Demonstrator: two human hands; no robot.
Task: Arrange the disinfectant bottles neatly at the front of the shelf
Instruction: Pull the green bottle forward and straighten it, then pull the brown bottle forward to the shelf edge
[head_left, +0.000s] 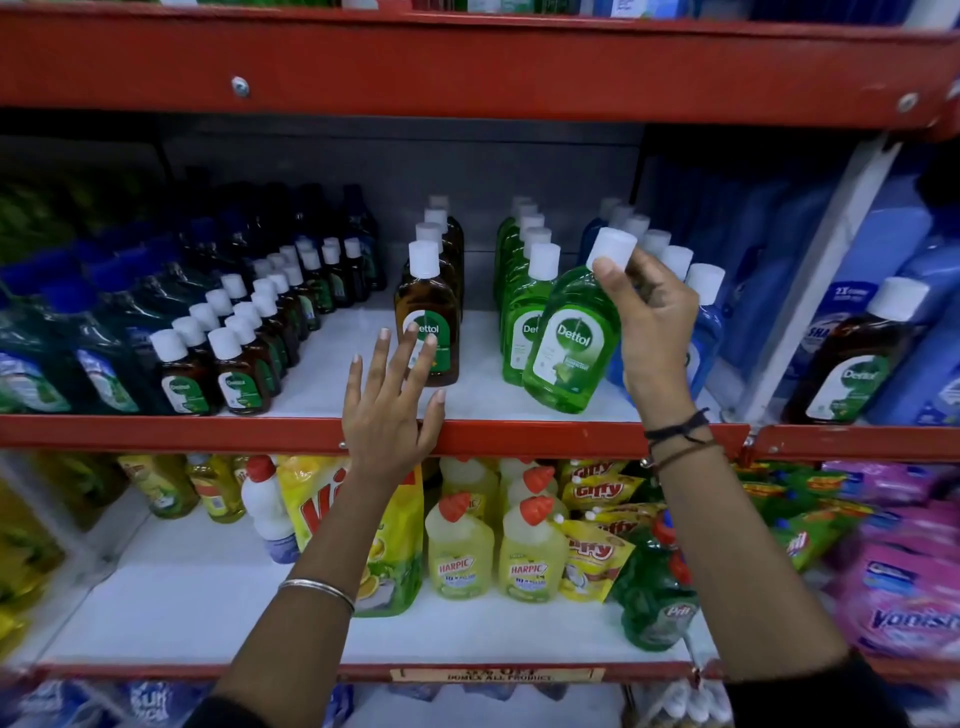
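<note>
Red steel shelving stocked with household cleaners fills the frame, its middle tier lined in white and holding rows of disinfectant in three colours. At centre, a person's right hand grips a green Dettol bottle by the neck, thumb and fingers closed just under the white cap; the bottle tilts to the right, its base near the front lip of the tier, though whether it touches the white liner cannot be told. Directly behind it stands a row of green bottles, with a row of blue bottles partly hidden by the hand. The left hand is open, fingers spread, its fingertips reaching up in front of an upright brown Dettol bottle that heads its own row; contact with the label cannot be told. Smaller brown bottles crowd the left in two files. Yellow Harpic bottles stand on the tier below.
</note>
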